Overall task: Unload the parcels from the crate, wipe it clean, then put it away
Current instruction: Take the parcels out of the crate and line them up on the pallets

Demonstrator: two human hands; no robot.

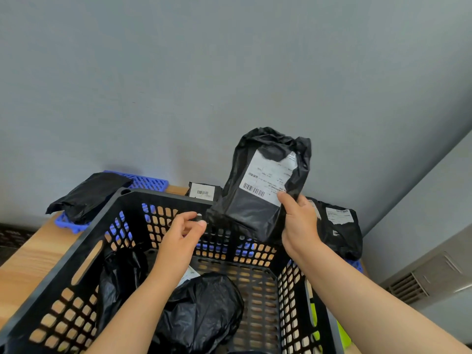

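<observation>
Parcel: a black crinkled plastic parcel (258,200) is held above the far wall of the black perforated crate (163,198).
Right hand (298,223): the grip is closed round its lower edge.
Left hand (181,233): the grip is loosely curled and empty.
Handling: judged light, soft, slippery; the firm middle is preferred.

Crate (163,196) on table (23,272) before you. Inside parcels (199,310) near-left. Rear parcels (89,195) behind crate: left, centre, right. Held parcel (258,208) in your right hand (298,223) over far rim.

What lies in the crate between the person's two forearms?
In the head view, a crumpled black parcel lies there on the floor of the crate, bare mesh beside it.
</observation>
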